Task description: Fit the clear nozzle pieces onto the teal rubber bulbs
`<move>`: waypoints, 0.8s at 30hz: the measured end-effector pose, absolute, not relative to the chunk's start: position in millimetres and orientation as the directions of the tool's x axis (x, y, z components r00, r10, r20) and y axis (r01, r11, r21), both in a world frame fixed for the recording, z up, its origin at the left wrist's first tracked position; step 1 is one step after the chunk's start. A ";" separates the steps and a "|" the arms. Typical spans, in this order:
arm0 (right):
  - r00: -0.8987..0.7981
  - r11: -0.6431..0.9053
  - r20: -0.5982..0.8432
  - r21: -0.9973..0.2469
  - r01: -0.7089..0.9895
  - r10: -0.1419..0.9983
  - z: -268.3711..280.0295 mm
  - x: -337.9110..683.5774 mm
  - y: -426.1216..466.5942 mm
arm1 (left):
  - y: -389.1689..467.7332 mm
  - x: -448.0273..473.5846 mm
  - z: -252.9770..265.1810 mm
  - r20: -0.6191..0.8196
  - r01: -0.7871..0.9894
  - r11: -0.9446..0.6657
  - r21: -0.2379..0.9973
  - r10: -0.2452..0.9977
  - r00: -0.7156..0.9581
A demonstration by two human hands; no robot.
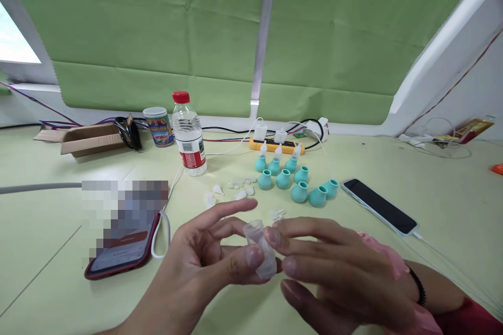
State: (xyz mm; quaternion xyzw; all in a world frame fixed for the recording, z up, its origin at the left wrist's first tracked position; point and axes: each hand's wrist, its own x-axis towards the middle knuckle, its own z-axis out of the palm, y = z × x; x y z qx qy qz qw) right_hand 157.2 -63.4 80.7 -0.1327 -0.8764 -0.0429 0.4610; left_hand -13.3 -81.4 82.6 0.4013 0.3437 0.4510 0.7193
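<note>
Between its thumb and fingers my left hand [214, 256] holds a small translucent plastic tube [262, 251], tilted, with its open rim upward; the index finger is raised away from it. My right hand [334, 267] has its fingers stretched out, fingertips against the tube's right side and the thumb apart below. Just beyond stand several teal rubber bulbs [283, 179]; three at the back carry clear pointed tips [278, 152]. Loose clear pointed pieces [240, 195] and small clear connectors [277, 213] lie on the table nearer my hands.
A red-capped water bottle [189, 138], a tin [159, 126] and an open cardboard box [92, 138] stand back left. An orange power strip [277, 145] with plugs lies behind the bulbs. Phones with charging cables lie left [131, 246] and right [379, 205] on the pale table [432, 178].
</note>
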 end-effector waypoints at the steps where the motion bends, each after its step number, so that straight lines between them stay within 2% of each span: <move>1: -0.494 0.972 0.850 -0.080 0.223 0.183 80.2 155.0 -59.6 | -82.0 -12.8 82.9 -0.121 -0.398 0.278 0.874 0.919 0.375; 3: -0.392 0.981 0.903 -0.125 0.148 0.174 79.6 150.8 -54.2 | -83.8 -12.1 82.8 -0.104 -0.430 0.283 0.858 0.913 0.393; 5: -0.359 0.978 0.913 -0.146 0.150 0.192 79.8 148.2 -52.8 | -86.0 -11.6 82.4 -0.098 -0.442 0.276 0.853 0.918 0.385; 10: -0.444 0.950 0.845 -0.218 0.225 0.299 82.0 149.7 -59.0 | -89.0 -10.3 83.7 -0.111 -0.411 0.272 0.870 0.920 0.375; 17: -0.417 0.958 0.863 -0.251 0.136 0.285 80.0 151.7 -55.5 | -85.9 -12.9 82.8 -0.097 -0.395 0.292 0.871 0.890 0.445; 24: -0.479 0.948 0.821 -0.306 0.090 0.311 82.7 151.8 -53.0 | -83.0 -15.8 77.0 -0.092 -0.394 0.323 0.860 0.859 0.503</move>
